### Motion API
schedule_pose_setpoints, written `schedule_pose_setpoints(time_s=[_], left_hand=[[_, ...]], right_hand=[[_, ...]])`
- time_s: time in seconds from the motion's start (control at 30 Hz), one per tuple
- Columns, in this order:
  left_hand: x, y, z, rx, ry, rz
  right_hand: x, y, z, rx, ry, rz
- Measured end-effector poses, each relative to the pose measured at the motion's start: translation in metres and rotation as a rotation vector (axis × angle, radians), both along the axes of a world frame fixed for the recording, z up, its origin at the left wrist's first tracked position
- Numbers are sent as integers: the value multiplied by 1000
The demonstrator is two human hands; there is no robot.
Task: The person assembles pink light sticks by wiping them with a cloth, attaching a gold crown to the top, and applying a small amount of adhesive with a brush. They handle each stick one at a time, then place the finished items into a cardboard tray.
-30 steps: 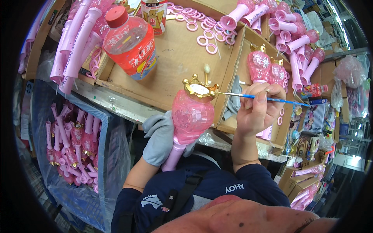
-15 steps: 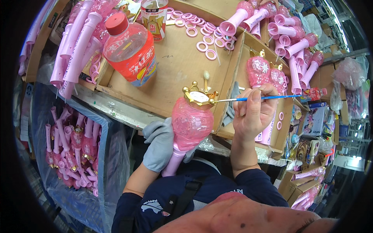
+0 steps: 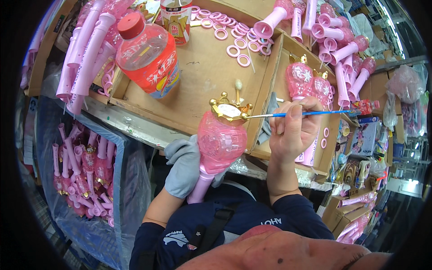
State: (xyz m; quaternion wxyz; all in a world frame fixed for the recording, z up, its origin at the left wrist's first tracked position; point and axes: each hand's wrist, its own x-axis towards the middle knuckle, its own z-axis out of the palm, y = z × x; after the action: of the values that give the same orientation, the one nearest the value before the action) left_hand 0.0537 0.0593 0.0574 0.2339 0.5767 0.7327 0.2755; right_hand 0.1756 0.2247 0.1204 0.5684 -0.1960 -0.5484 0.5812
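My left hand point(image 3: 183, 166), in a grey glove, is closed round the upper handle of a pink toy wand point(image 3: 221, 143). The wand is tilted, its clear pink head up and its pale handle toward me. A gold crown point(image 3: 229, 109) with ball tips and a whitish centre tops the head. My bare right hand point(image 3: 294, 128) pinches a thin blue paintbrush point(image 3: 310, 113) lying nearly level. The brush tip meets or nearly meets the crown's right edge; contact is too fine to tell. Behind the crown, a small pale-tipped stick point(image 3: 238, 91) stands up.
A bottle with a red cap point(image 3: 150, 58) and a can point(image 3: 176, 20) stand in the cardboard tray point(image 3: 211, 58), with many pink rings point(image 3: 243, 42). More wands lie in the right-hand box point(image 3: 300, 81), at far right point(image 3: 344, 56), at left point(image 3: 87, 54), and in the blue-lined bin point(image 3: 87, 175).
The bottle and can sit slightly farther left in the picture. The wand's crown has shifted a touch left and up; both hands keep their holds.
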Motion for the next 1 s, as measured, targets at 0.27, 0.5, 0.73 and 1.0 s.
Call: schedule_pose_setpoints(time_s=[0.27, 0.5, 0.73, 1.0], left_hand=[[0, -2, -13, -200, 458, -83], [-5, -2, -19, 22, -347, 111], [2, -2, -19, 149, -289, 191], [23, -19, -49, 494, -3, 130]], right_hand=[[1, 3, -2, -37, 48, 21], [-1, 20, -12, -60, 175, -153], [11, -12, -39, 158, -75, -120], [-1, -102, -83, 418, -237, -145]])
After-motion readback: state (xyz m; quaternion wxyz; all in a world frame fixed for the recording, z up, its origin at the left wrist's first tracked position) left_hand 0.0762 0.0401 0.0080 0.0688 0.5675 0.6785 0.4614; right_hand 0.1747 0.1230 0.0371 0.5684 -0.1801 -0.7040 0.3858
